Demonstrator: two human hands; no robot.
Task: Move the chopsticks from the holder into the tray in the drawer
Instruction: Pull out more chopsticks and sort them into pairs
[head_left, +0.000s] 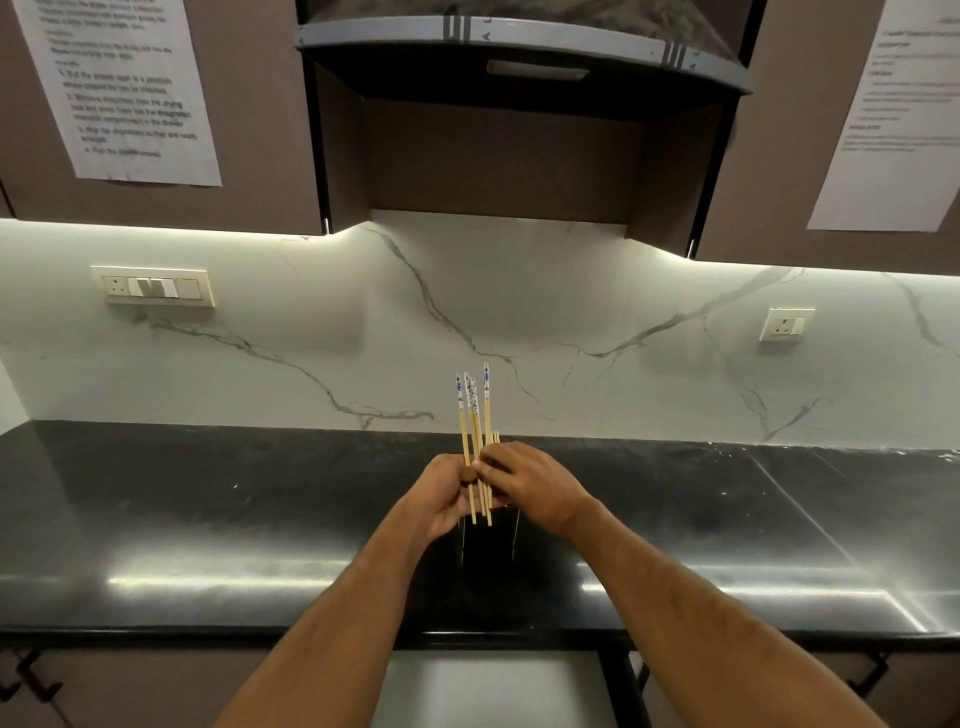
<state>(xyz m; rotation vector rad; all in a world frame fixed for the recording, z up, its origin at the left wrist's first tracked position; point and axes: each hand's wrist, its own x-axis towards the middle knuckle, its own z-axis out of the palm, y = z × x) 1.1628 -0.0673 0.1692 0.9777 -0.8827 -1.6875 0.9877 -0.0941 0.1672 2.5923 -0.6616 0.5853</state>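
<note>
Several wooden chopsticks (474, 410) with blue-and-white patterned tops stand upright in a bundle above the black counter. My left hand (444, 493) and my right hand (530, 480) both grip the bundle around its lower half, fingers wrapped from either side. The chopstick tips poke out below my hands. Under them stands a dark holder (488, 545), hard to make out against the counter. Below the counter edge an open drawer (493, 686) shows a pale grey inside; no tray detail is visible.
The black glossy counter (208, 519) runs the full width, backed by a white marble wall (571, 322) with sockets at left (153, 287) and right (785, 324). Brown cabinets with paper sheets and a hood (524, 57) hang overhead. Drawer handles (31, 675) sit at lower left.
</note>
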